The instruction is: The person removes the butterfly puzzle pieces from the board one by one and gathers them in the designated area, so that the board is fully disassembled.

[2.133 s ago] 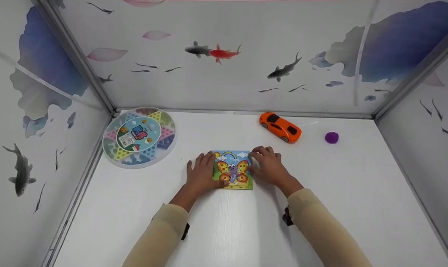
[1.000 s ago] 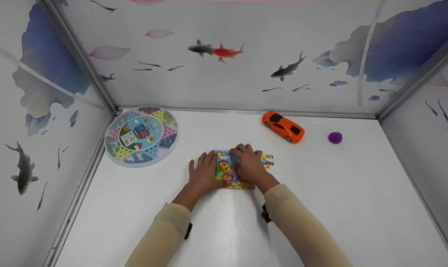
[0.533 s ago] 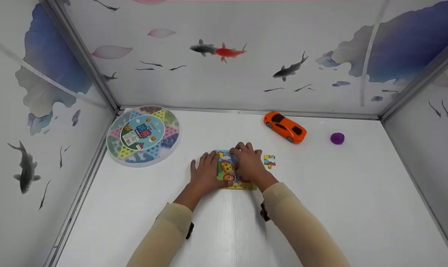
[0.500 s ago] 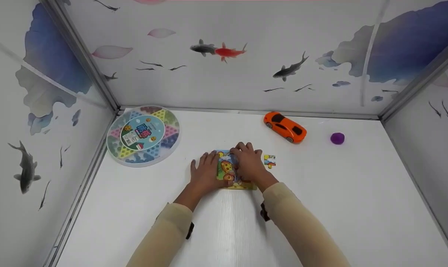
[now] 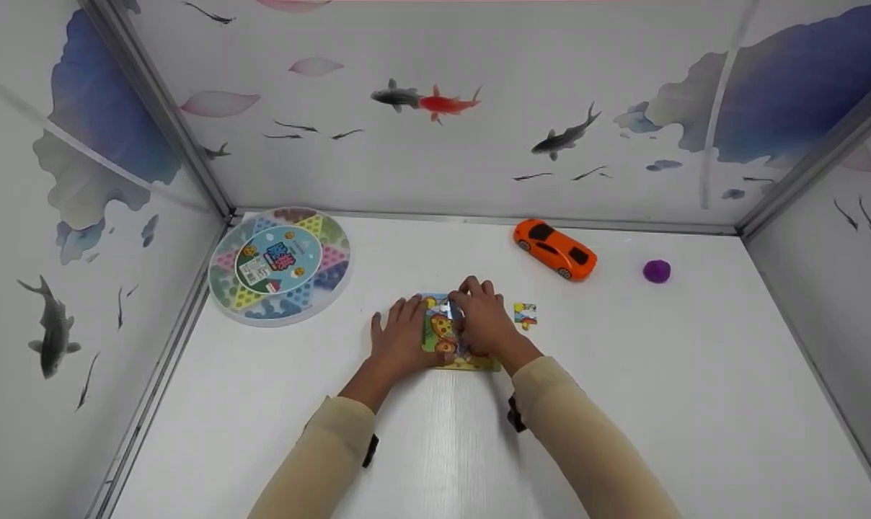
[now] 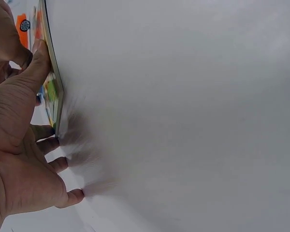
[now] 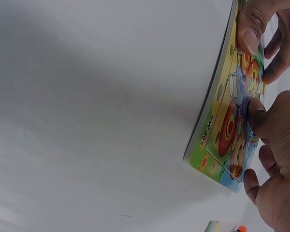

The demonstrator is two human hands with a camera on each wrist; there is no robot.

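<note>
A small butterfly jigsaw puzzle (image 5: 443, 328) in a flat board lies on the white table. My left hand (image 5: 399, 335) steadies it, straight fingers along its left edge and thumb (image 6: 38, 63) pressing its lower part. Over the upper middle and right, my right hand (image 5: 484, 317) has curled fingers and pinches a puzzle piece (image 5: 456, 310), which shows a pale glare; the hand hides much of it. The right thumb (image 7: 257, 113) rests on the butterfly picture. A loose puzzle piece (image 5: 525, 314) with yellow and blue print lies just right of the board.
A round Chinese checkers box (image 5: 327, 288) sits at the back left. Toward the back right are an orange toy car (image 5: 554, 249) and a purple pompom (image 5: 657, 271). Printed white panels (image 5: 464, 166) wall the table on its back and sides.
Two seconds ago the picture looked whole; a piece then came to lie right of the board. My right hand moved left onto the puzzle. Lately the piece under its fingers tilted; my left hand stayed.
</note>
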